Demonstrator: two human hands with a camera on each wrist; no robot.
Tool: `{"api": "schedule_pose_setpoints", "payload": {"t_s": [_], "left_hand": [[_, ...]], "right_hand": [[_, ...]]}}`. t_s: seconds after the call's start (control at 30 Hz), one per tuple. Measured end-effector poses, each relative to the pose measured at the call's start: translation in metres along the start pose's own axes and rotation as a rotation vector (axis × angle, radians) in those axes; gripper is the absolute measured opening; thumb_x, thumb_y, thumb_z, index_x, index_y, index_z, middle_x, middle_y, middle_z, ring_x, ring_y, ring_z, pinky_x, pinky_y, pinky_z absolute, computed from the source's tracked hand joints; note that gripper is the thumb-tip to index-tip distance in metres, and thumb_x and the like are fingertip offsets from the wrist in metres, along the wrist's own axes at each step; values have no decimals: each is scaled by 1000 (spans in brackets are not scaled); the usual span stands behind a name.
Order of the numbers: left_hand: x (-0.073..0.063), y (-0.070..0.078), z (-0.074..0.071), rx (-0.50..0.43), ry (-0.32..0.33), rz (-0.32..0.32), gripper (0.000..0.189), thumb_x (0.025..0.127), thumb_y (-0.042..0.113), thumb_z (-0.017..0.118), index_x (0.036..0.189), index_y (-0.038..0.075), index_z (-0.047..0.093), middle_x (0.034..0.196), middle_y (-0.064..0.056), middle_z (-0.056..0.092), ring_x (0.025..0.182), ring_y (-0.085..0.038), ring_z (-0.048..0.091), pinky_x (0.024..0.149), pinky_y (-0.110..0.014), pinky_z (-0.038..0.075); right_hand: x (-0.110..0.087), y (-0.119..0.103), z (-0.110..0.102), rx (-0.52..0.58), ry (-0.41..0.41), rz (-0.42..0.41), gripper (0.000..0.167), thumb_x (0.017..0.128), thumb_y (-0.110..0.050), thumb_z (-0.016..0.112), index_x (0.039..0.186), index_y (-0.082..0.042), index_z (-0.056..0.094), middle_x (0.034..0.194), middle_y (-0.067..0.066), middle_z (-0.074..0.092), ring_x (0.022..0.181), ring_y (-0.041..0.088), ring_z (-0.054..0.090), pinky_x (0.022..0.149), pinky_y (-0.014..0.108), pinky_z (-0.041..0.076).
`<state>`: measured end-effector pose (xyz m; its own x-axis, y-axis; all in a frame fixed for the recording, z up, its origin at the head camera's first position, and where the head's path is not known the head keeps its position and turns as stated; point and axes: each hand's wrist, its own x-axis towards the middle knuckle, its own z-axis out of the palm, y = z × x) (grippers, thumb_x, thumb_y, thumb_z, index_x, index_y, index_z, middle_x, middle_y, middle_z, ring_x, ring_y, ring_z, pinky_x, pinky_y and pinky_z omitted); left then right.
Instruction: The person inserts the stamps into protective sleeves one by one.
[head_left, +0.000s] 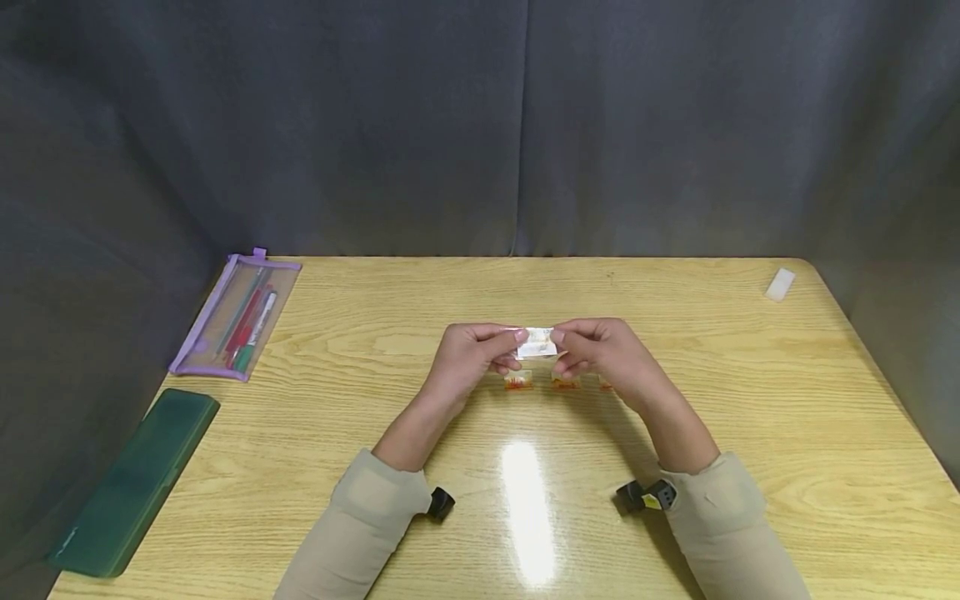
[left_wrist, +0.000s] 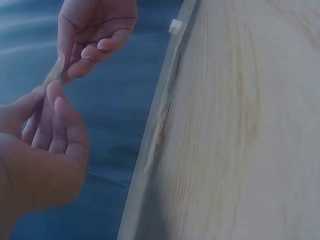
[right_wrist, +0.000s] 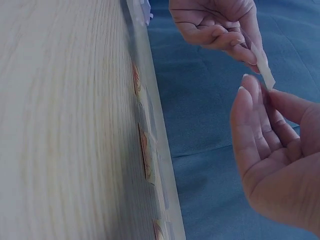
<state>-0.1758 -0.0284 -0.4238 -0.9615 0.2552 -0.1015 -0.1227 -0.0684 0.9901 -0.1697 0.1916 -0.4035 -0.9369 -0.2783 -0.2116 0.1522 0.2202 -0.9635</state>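
Green, a case (head_left: 135,483) lies well left of the small packet (head_left: 537,342), along the left edge of the table (head_left: 360,292), like the purple-trimmed pouch (head_left: 236,317); wood grain stretches between pouch and packet. Left hand (head_left: 480,350) and right hand (head_left: 603,354) pinch the packet's two ends above the table. Orange-marked sachets (head_left: 519,380) lie below it; a white block (head_left: 780,284) sits far right of it. Whitish and flat, the packet carries print I can't read from here.

Beige sleeves (head_left: 326,542), wide cuffs (head_left: 381,490), small black wrist cameras (head_left: 441,504), yellow patch (head_left: 652,502) on the right one
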Motion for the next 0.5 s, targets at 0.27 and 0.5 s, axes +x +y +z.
{"api": "schedule_pose_setpoints", "payload": {"t_s": [0.27,0.5], "left_hand": [[1,1,-1,15,-32,-18,32,96,26,73,105,-4,77,83,-5,73,61,-9,70,62,-27,59],[-1,5,-2,-10,-1,-10,28,95,20,73,109,-4,76,85,1,73,63,-8,71,61,-24,59]], "right_hand": [[0,-1,0,-2,31,-21,35,103,-21,61,119,9,67,86,5,70,75,15,72,77,37,64],[1,-2,0,-15,90,-22,34,102,-22,63,118,7,68,90,7,68,73,11,70,75,33,64]]}}
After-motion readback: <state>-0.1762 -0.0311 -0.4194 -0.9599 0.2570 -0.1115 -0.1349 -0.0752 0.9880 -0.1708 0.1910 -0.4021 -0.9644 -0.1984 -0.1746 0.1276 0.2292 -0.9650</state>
